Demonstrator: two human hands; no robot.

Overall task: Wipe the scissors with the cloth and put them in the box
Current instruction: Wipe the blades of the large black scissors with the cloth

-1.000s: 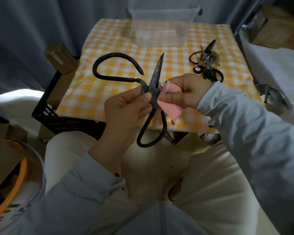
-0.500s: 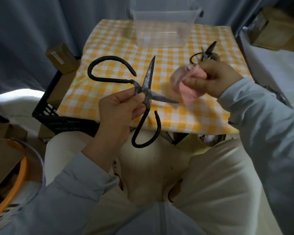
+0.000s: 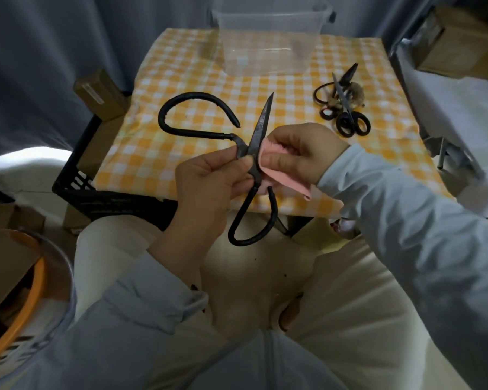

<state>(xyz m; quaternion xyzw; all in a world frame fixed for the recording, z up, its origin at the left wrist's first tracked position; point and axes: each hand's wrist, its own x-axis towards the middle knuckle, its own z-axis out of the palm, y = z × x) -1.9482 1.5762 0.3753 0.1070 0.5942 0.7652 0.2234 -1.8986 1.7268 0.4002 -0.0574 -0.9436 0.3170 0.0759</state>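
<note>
Seen from the head camera, the left hand (image 3: 209,178) pinches the big black iron scissors (image 3: 261,122) at the pivot, above the table's (image 3: 181,80) near edge, which leaves the blade free. The right hand (image 3: 302,153), fingers curled round the pink cloth (image 3: 282,178), presses it against the blade's base. The clear plastic box (image 3: 265,52) sits at the far edge, and the way to it looks unobstructed. Smaller scissors (image 3: 342,97) lie near the right edge.

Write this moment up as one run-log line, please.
step: wiping | left hand pinches large black scissors at pivot | right hand holds pink cloth against blade | clear plastic box holds no scissors | smaller scissors on table
</note>
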